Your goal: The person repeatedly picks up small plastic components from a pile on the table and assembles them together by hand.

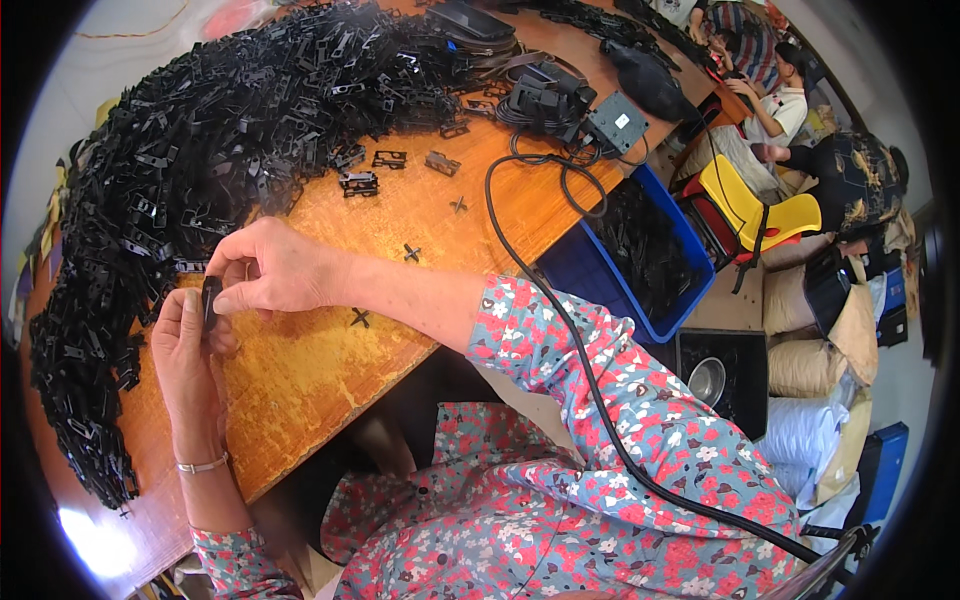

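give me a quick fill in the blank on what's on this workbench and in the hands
1. Both hands, the left hand and the right hand, pinch one small ____ plastic part.
2. The heap of plastic parts lies on a ____ table.
3. The bin beside the table is ____ in colour.
4. The left wrist wears a thin ____.

Missing words: black; wooden; blue; bracelet

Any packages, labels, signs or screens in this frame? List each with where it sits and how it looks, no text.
Label: small white rectangle on the grey box at the wooden table's far right edge.
Sacks: tan and white filled bags stacked on the floor at the right.
Blue bin: open rectangular crate beside the table, holding black parts.
No signs or screens show.
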`<action>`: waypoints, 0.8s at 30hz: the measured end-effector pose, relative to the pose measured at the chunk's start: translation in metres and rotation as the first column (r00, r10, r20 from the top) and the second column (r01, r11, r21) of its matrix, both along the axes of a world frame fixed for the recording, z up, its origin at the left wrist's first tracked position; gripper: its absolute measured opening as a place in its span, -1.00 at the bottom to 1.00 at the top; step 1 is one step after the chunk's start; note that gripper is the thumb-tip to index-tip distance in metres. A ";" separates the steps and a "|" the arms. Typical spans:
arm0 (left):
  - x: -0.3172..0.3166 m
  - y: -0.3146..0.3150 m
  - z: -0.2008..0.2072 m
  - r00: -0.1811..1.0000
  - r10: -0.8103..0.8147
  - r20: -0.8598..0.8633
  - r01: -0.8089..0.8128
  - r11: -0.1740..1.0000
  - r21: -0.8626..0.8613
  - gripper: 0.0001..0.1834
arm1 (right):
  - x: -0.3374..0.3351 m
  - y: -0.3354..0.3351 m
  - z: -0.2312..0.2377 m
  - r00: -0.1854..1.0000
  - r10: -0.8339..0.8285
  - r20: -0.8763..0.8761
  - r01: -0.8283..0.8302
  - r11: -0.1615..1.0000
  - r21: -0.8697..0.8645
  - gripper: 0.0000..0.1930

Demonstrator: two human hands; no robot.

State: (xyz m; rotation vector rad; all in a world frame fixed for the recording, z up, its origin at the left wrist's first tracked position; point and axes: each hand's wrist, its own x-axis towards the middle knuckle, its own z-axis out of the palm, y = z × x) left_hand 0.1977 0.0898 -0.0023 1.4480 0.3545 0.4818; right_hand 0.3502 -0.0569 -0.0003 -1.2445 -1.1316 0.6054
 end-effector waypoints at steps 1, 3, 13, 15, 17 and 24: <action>0.000 -0.001 0.000 1.000 0.000 0.001 0.000 1.000 -0.001 -0.77 | -0.001 -0.001 0.000 1.000 -0.006 -0.010 0.006 1.000 -0.005 -0.76; 0.000 -0.002 0.002 1.000 -0.008 0.011 0.008 1.000 -0.013 -0.77 | 0.000 -0.001 0.000 1.000 -0.003 -0.009 0.003 1.000 -0.002 -0.76; 0.000 -0.002 0.004 1.000 -0.005 -0.004 0.005 1.000 0.029 -0.77 | 0.001 -0.002 0.001 1.000 -0.005 0.006 0.005 1.000 0.004 -0.78; -0.001 -0.002 0.005 1.000 -0.002 -0.004 0.002 1.000 0.012 -0.76 | 0.001 0.001 -0.001 1.000 0.002 0.007 -0.002 1.000 0.017 -0.78; -0.001 -0.001 0.007 1.000 -0.017 -0.008 0.017 1.000 -0.006 -0.77 | 0.002 0.001 -0.001 1.000 0.005 0.006 -0.005 1.000 0.028 -0.77; -0.002 0.000 0.008 0.999 -0.048 -0.008 0.048 0.999 -0.016 -0.78 | 0.002 -0.001 -0.001 0.999 0.008 -0.051 -0.007 1.000 0.014 -0.72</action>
